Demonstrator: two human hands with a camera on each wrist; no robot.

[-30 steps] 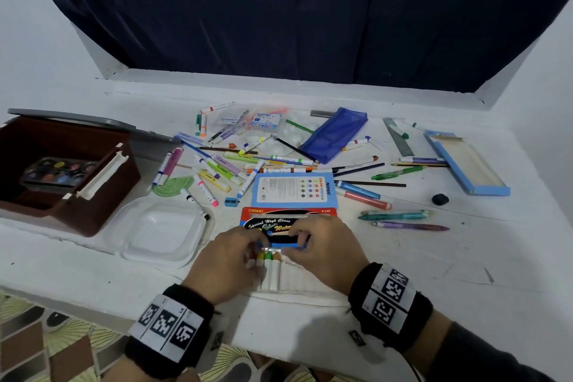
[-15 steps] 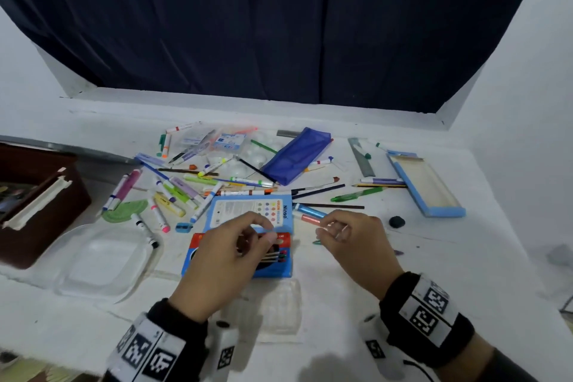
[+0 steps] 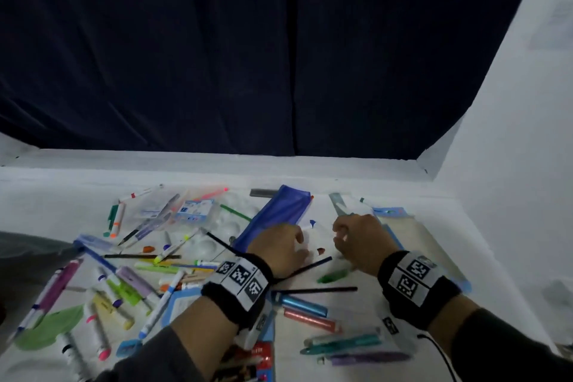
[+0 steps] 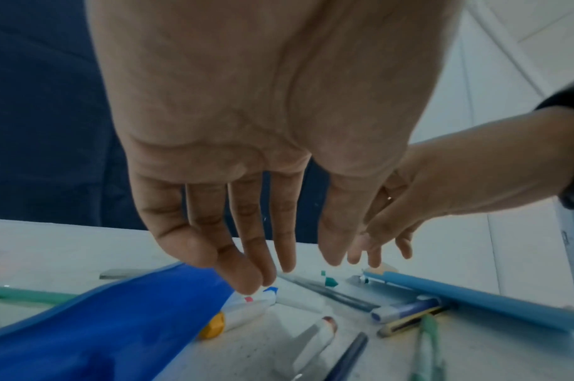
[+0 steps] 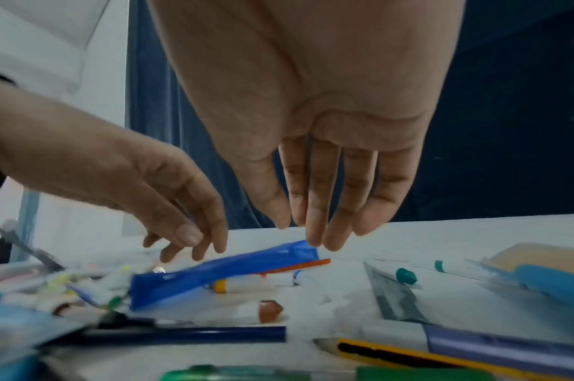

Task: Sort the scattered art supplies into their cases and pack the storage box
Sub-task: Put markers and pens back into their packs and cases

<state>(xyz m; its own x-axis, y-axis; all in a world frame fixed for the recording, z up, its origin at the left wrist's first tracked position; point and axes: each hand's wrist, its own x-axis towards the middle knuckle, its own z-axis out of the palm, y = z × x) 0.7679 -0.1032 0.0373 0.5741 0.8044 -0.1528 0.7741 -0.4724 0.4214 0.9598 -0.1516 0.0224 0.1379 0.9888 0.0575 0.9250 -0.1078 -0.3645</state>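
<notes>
Both hands reach over the mess by the blue pouch (image 3: 273, 214): left hand (image 3: 279, 250) and right hand (image 3: 359, 242) hang slack, grasping nothing. Markers (image 3: 124, 285) and pens (image 3: 344, 344) litter the table (image 3: 372, 313); sorting looks barely begun, storage box out of sight.

No print anywhere is sharp enough to read.

Under my fingers the blue pencil pouch (image 4: 93, 327) looks like glossy, smooth plastic sheet. The markers (image 4: 246, 309) beside it have smooth white plastic barrels. My desk (image 3: 372, 313) is matt white, faintly rough. The ruler (image 5: 396, 296) seems dull grey metal. Behind hangs dark matt cloth (image 3: 217, 56).
</notes>
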